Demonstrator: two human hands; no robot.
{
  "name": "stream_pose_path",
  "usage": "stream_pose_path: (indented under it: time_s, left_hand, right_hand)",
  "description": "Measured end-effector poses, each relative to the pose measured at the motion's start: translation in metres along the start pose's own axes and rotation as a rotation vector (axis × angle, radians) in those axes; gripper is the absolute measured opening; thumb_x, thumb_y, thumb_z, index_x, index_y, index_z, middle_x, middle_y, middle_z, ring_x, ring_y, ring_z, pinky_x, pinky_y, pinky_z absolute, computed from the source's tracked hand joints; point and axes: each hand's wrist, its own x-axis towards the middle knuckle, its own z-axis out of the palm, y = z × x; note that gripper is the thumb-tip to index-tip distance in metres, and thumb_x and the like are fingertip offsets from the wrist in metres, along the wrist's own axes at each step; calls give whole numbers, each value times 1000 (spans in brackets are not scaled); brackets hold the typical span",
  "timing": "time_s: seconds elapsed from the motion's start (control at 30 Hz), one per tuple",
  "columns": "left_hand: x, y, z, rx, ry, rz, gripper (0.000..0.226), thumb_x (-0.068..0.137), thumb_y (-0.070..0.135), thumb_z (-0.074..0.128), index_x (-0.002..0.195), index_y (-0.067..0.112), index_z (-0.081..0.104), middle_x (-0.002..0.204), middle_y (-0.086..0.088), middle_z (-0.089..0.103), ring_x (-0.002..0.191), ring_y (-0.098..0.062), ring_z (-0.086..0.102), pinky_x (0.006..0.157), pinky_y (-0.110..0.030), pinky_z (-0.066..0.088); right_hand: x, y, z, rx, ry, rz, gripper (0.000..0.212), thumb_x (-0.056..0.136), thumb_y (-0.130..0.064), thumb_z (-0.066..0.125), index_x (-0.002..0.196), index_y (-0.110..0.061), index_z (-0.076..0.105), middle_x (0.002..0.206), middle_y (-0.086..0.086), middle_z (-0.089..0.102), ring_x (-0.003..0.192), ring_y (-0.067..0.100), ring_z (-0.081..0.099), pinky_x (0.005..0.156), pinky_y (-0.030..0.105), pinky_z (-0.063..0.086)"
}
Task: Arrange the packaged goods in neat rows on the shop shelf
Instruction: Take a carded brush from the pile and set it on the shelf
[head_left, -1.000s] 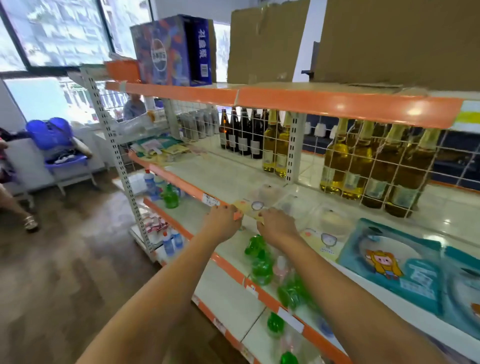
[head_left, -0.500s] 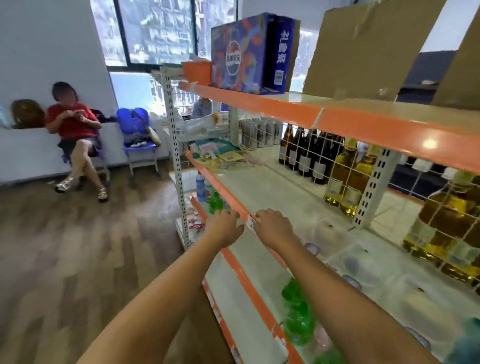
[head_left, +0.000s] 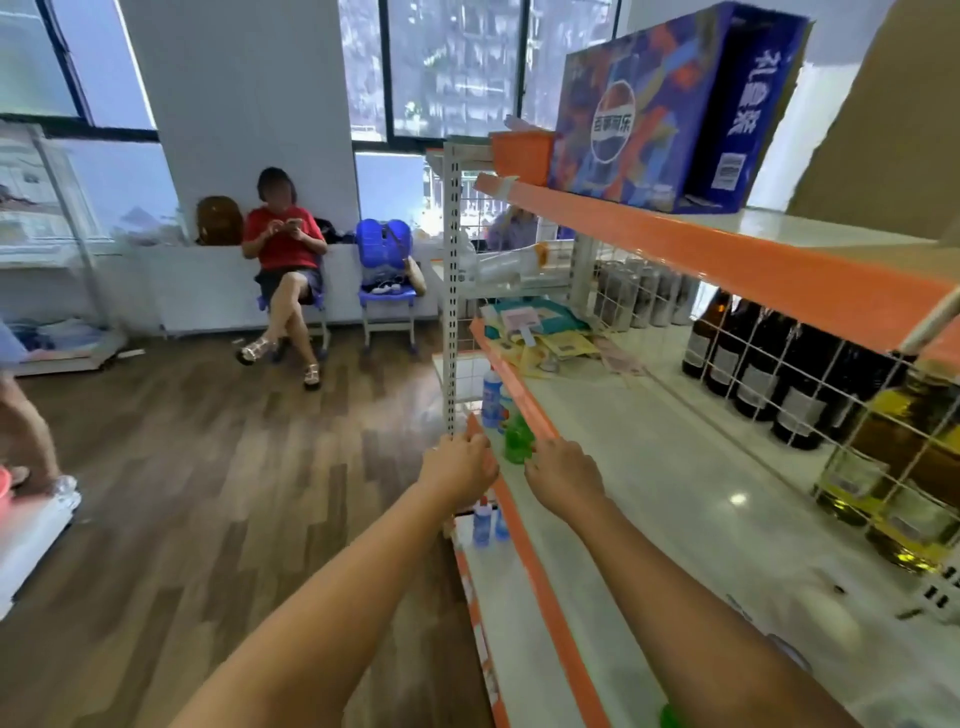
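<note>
Both bare forearms stretch forward and upward from the lower edge of the view, roughly parallel and close together. The left hand (head_left: 460, 465) shows its back, fingers curled under at the knuckles. The right hand (head_left: 563, 475) lies just beside it, back up, fingers pointing ahead; its grip cannot be made out.

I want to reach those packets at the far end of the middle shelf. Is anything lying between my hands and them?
Nothing visible: the shelf is bare from both hands to the packets.
</note>
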Motion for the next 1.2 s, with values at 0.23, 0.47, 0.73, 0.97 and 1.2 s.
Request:
stream_pose_path:
  time_s: [0.23, 0.47, 0.73, 0.97, 1.2]
  left_hand:
    - [69, -54, -23, 44, 3, 60, 43, 99, 37, 40, 135, 13, 44, 138, -10, 48, 125, -26, 46, 99, -36, 40]
    - [148, -89, -34, 78, 2, 106, 45, 98, 39, 39, 137, 18, 43, 140, -9, 46, 125, -26, 46, 101, -40, 44]
    - [230, -98, -13, 72, -88, 211, 43, 99, 33, 37, 137, 12, 43, 141, -10, 45, 129, -26, 42, 104, -35, 36]
    - [334, -100, -14, 53, -74, 189, 47, 97, 40, 45, 137, 16, 42, 137, -9, 46, 126, -27, 42, 101, -42, 40]
    - [418, -92, -10, 52, -40, 225, 45, 96, 44, 43, 133, 17, 45, 133, -9, 49, 123, -28, 44, 101, -46, 42]
  right_hand:
    - [81, -37, 15, 45, -7, 26, 38, 99, -36, 36, 118, -11, 57, 124, 13, 56, 113, 31, 53, 89, 35, 43]
    - [165, -49, 24, 35, 40, 118, 36, 97, -32, 41, 128, -18, 51, 127, 8, 54, 114, 28, 49, 89, 37, 42]
    - [240, -26, 59, 5, 10, 175, 36, 97, -32, 41, 127, -17, 52, 124, 9, 57, 112, 28, 52, 87, 36, 43]
    - [333, 3, 55, -43, 54, 173, 34, 97, -31, 40, 121, -12, 54, 122, 11, 56, 111, 28, 52, 89, 38, 46]
    - [401, 34, 54, -47, 85, 189, 37, 98, -29, 36, 127, -10, 51, 124, 12, 53, 114, 28, 50, 89, 37, 43]
